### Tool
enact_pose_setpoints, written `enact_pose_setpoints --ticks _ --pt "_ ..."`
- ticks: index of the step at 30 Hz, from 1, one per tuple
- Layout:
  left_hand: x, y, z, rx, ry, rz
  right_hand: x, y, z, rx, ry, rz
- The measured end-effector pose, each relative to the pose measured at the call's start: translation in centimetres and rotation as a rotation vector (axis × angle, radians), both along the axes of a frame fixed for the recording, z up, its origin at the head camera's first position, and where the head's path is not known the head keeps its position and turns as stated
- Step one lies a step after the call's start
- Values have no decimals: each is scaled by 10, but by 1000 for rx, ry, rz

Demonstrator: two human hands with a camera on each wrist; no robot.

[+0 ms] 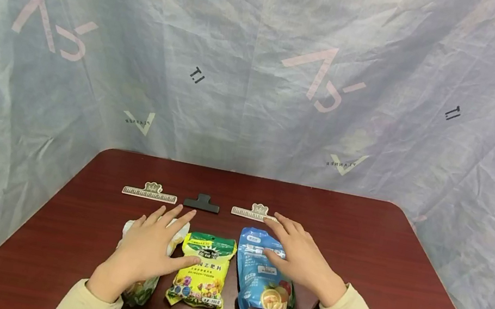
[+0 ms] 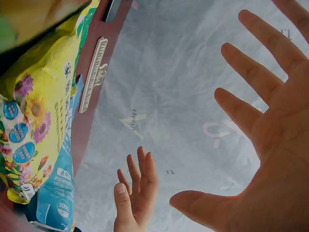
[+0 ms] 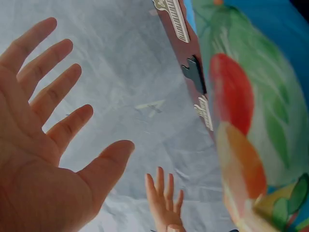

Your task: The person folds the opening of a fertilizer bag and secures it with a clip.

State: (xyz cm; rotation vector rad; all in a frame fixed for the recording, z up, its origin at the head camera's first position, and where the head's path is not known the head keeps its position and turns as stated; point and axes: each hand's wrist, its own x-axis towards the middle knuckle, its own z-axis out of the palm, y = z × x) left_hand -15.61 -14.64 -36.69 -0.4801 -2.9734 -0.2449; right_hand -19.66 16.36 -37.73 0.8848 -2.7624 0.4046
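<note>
Grey cloth (image 1: 246, 104) backs the desk (image 1: 363, 230); I see left hand (image 1: 146, 250) and right hand (image 1: 306, 259) empty, fingers spread, near three bags (image 1: 142, 292) (image 1: 202, 273) (image 1: 254, 285). Gripping seems unstarted, and would call for curling the fingers.

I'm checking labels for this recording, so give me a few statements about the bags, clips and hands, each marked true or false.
1. In the head view, the yellow fertilizer bag lies between the blue fruit-printed pouch and a partly hidden white-topped bag. True.
2. The black clip is fastened to the yellow fertilizer bag. False: it lies apart on the table.
3. The left hand and right hand both have spread fingers. True.
4. The right hand grips the blue fruit-printed pouch. False: it holds nothing.
5. All three clips are black. False: only the middle one is; the others are pale and ruler-marked.
</note>
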Motion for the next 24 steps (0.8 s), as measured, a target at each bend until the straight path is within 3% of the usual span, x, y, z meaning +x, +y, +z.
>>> enact_pose_setpoints --ticks 17,24 --pt "-10 -24 5 20 -19 27 -10 -27 24 152 65 150" --pt "-20 -36 5 -4 -22 37 -16 -40 31 179 22 181"
